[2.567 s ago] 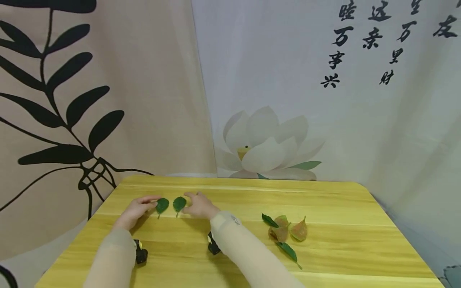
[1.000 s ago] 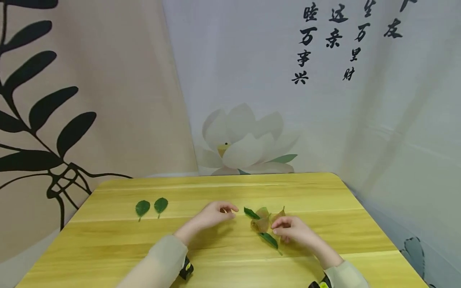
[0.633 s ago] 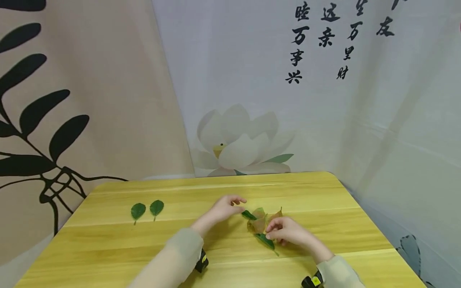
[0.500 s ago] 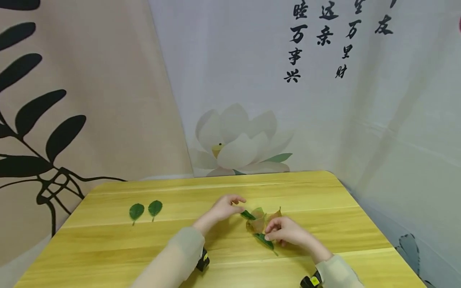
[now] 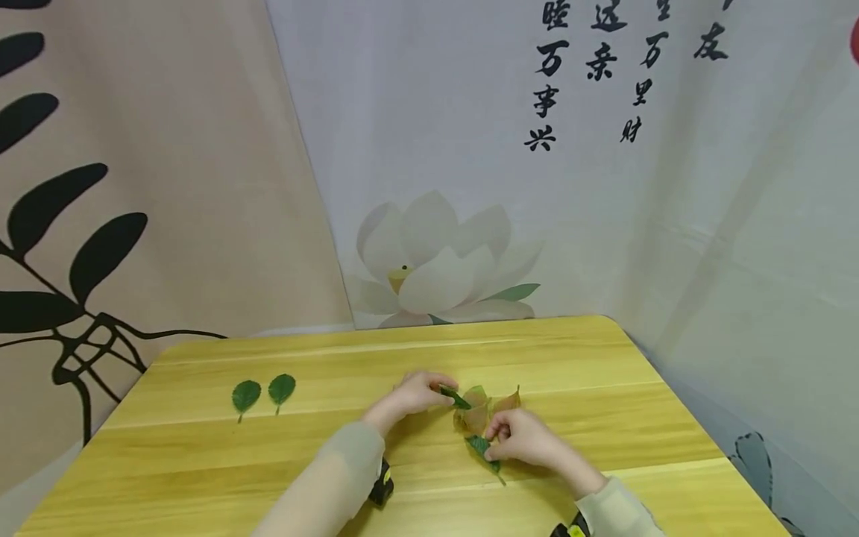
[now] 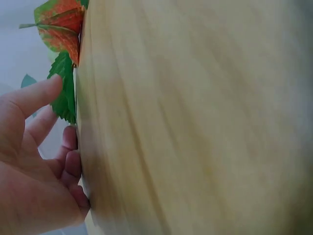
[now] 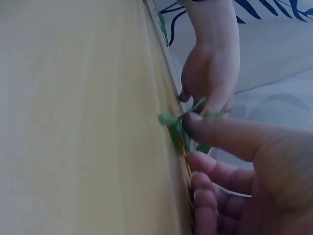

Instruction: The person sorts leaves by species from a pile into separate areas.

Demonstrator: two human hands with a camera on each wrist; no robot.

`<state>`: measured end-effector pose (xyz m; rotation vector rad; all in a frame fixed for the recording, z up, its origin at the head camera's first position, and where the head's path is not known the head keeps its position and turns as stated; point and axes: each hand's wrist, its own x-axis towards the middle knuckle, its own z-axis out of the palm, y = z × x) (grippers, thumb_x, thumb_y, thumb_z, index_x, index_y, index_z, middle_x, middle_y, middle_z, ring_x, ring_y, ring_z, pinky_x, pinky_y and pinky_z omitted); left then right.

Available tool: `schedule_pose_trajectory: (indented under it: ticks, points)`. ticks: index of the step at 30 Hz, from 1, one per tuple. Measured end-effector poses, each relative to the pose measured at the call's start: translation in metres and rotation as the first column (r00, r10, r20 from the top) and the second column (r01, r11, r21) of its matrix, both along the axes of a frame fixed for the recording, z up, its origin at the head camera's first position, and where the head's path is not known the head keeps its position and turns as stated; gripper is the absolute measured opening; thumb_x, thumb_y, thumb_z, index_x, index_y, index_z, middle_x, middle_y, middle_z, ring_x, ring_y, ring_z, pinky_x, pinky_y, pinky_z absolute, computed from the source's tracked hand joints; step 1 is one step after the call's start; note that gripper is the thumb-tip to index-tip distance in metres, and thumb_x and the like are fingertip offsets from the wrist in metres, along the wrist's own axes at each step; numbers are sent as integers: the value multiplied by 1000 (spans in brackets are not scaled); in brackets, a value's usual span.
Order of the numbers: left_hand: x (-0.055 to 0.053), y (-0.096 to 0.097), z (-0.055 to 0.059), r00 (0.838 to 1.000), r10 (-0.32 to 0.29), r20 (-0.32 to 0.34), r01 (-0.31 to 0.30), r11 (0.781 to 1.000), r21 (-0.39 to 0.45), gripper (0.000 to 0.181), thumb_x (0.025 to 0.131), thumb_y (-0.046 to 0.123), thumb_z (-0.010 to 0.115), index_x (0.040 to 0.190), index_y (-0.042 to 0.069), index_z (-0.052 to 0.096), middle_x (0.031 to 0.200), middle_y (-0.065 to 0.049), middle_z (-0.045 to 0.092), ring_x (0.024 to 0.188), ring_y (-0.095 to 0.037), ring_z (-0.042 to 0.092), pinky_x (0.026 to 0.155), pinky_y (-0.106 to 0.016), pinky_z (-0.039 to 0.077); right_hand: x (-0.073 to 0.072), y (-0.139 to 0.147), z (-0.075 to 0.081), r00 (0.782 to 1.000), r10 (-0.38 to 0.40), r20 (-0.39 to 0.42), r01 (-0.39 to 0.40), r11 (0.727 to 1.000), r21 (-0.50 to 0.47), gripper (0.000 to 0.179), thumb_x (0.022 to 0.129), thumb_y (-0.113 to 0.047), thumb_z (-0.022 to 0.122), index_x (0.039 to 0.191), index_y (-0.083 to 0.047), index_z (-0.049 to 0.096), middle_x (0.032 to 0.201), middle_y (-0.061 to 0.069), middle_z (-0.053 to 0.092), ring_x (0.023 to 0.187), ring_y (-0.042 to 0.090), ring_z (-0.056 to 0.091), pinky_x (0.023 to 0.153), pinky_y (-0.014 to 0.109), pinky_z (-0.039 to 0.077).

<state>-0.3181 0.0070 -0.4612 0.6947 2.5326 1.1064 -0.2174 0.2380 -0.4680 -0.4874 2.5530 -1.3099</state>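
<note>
A yellow wood-grain table (image 5: 201, 462) with rounded far corners stands before hanging fabric. The beige panel (image 5: 201, 149) on the left carries a black leafy branch print (image 5: 109, 257); the pale grey-white panel (image 5: 403, 112) beside it shows a white lotus print (image 5: 436, 283) and columns of black Chinese characters (image 5: 553, 58). Soft folds shade the cloth, and light pales the table's near part.

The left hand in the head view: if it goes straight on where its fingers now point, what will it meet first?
Beyond the serrated green leaf that the left hand pinches, probably the mottled orange-green leaf beside it; the hand's exact height is hard to judge.
</note>
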Motion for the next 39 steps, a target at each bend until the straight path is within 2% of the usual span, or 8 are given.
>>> schedule_pose_trajectory:
  ticks: [3,8,17,22,26,31,38,39]
  points:
    - [2,1,2,998,18,-59,-22,997,-68,24,84,26,76,108,24,73,97,1,63,97,-24,50,85,-60,31,1,-3,1,999,12,-38,-11,1000,28,21,76,-14,81,88,-6,65,63,-4,50,53,6,42,49,20,36]
    - [5,4,1,992,33,-119,-47,992,-119,12,81,24,79,92,25,73,92,8,64,101,-26,50,83,-58,30,4,-7,2,999,4,-53,-1,998,66,22,74,-15,82,85,-8,65,64,-4,50,54,7,43,49,22,36]
    - [9,3,-1,991,33,-129,-53,985,-161,13,80,21,79,81,26,67,91,8,58,95,-24,46,82,-55,29,8,-9,2,1000,13,-22,-11,997,78,21,73,-15,82,84,-10,64,63,-5,48,53,6,40,49,21,34]
    - [11,0,0,993,-5,-122,-18,982,-188,11,82,24,79,81,26,68,89,7,55,91,-22,43,79,-51,27,8,-9,0,1000,23,-12,-22,996,82,21,74,-16,82,83,-11,64,63,-5,46,54,7,39,49,21,33]
    - [12,-7,3,996,-33,-89,18,986,-165,8,85,26,76,82,25,69,87,6,55,90,-22,42,81,-55,25,8,-8,-1,1000,25,-16,-23,996,87,22,74,-17,82,83,-11,63,64,-5,45,55,7,40,50,22,34]
    - [8,-19,6,998,-47,-53,42,995,-88,10,89,25,72,81,21,67,76,8,61,80,-19,51,92,-64,17,8,-7,0,999,20,-27,-17,996,93,22,73,-17,82,83,-11,63,64,-5,45,56,7,39,50,21,33]
    - [7,-38,7,1000,-1,-21,2,999,46,10,89,26,70,84,18,67,78,11,62,79,-13,54,98,-72,4,8,-10,3,999,3,-36,1,994,107,21,80,-29,78,82,-13,63,64,-5,49,55,7,40,49,22,33]
    - [9,-40,8,1000,4,-4,-4,997,78,9,89,25,70,86,17,67,79,9,63,78,-14,54,100,-69,10,9,-10,3,999,1,-38,3,994,111,22,80,-30,77,82,-14,63,64,-5,49,55,7,40,49,22,33]
